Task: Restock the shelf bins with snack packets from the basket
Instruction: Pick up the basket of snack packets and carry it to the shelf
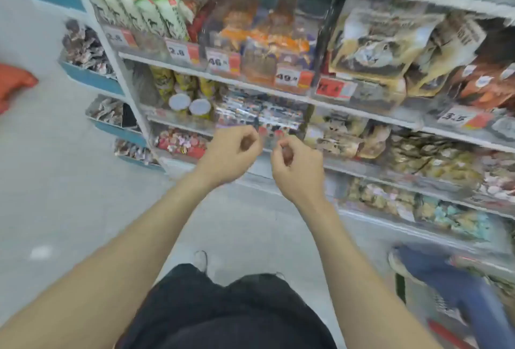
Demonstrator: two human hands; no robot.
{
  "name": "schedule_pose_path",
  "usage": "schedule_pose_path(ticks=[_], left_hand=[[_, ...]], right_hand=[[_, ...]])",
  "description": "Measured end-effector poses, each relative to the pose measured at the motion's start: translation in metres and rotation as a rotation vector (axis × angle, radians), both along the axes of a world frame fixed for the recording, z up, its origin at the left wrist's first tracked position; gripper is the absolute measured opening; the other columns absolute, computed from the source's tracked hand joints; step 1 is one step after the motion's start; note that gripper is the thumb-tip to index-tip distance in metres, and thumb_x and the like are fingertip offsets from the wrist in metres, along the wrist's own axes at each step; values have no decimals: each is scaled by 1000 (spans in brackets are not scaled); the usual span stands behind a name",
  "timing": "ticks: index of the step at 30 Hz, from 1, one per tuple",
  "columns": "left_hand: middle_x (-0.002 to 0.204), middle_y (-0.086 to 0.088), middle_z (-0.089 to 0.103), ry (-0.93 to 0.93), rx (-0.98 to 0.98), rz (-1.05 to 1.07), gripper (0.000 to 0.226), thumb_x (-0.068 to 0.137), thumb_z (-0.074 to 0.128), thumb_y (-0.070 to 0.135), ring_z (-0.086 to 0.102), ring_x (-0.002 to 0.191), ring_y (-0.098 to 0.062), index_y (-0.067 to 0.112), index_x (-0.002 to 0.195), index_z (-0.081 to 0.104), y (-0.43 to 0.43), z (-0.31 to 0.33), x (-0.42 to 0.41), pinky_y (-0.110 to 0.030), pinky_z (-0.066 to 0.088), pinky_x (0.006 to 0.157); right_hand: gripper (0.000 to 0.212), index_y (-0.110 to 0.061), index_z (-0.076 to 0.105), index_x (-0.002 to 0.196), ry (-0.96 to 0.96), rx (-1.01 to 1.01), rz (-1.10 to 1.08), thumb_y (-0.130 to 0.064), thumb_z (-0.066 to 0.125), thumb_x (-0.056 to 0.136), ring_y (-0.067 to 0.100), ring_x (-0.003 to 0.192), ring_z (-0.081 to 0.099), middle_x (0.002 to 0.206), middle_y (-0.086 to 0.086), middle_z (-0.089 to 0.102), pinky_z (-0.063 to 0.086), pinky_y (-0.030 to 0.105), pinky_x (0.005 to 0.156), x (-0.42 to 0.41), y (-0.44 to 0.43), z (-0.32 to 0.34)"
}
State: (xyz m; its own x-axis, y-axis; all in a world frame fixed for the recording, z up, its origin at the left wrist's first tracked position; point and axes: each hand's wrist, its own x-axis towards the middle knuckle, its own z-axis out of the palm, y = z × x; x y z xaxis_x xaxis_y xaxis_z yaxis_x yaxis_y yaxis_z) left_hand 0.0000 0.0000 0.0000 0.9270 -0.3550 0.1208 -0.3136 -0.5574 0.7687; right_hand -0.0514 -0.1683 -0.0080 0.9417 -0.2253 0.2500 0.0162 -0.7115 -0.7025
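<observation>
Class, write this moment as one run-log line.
left hand: curled, empty | right hand: curled, empty | position: both before shelf bin

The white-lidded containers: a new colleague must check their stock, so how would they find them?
Face the white shelving unit and go to the left end of the shelf below the 2.8 price tags. Two containers stand side by side at its front edge, before yellow packets. Their round white lids set them apart; everything nearby is bagged.
</observation>
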Motion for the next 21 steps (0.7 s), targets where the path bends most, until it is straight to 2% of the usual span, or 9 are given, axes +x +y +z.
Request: schedule_pose_path(ticks=[2, 5, 8, 11, 14, 17, 21], left_hand=[[66, 4, 62, 75, 73, 54, 17, 91, 58, 28, 56, 62, -9, 22, 76, 62, 8, -36, -19, -34, 43, 61], [67, 8, 64, 288, 159, 127, 13, 90, 62, 20, 56, 63, -3, 21, 79, 68, 31, -88, -60, -28, 42, 63], [74, 10, 69, 447, 220, 160, 14, 92, 61, 22, 62, 69, -5, 23, 87, 74, 64, -117, -88, -26, 46, 65], [77, 10, 71, 563, 233, 226, 18, 94, 57, 23, 66, 74, -11, 24, 91, 75, 110, -136, -104, -30, 52, 68], [82, 7, 72, 626, 217, 323, 21, 94, 53, 24, 67, 80, -17, 24, 93, 74, 168, -147, -114, -36, 57, 73], [85, 9, 71, 649, 188, 439, 23, 95, 51, 26, 66, 82, -14, 24, 96, 74, 241, -155, -116, -37, 58, 78], [81, 10, 67, 634, 146, 602, 23, 97, 49, 22, 63, 79, -15, 21, 93, 71, 340, -153, -111, -38, 58, 75]], right_hand=[[13, -30, 60, 82, 109, -18, 81, -36, 58, 93, 8, 51, 53, 51, -10, 55, 37, 31, 52, -9, 3, -32], [12, -29, 61, 83, 258, -46, 239, -34, 57, 92, 8, 51, 52, 51, -9, 56, 35, 29, 54, -24, 10, -73], [11, -27, 64, 87, 358, -130, 382, -31, 55, 91, 15, 56, 55, 51, -10, 56, 46, 32, 60, -26, 34, -97], [13, -28, 66, 94, 450, -189, 536, -30, 54, 91, 20, 66, 61, 58, -9, 61, 53, 35, 63, -17, 76, -113], [15, -28, 67, 99, 513, -278, 682, -30, 54, 91, 23, 75, 63, 67, -8, 64, 54, 35, 64, 1, 140, -122], [17, -26, 67, 102, 541, -359, 820, -29, 54, 92, 27, 83, 64, 75, -4, 68, 53, 36, 65, 19, 223, -130], [21, -24, 67, 106, 555, -493, 946, -29, 52, 93, 29, 93, 62, 90, -1, 72, 48, 35, 70, 45, 340, -133]])
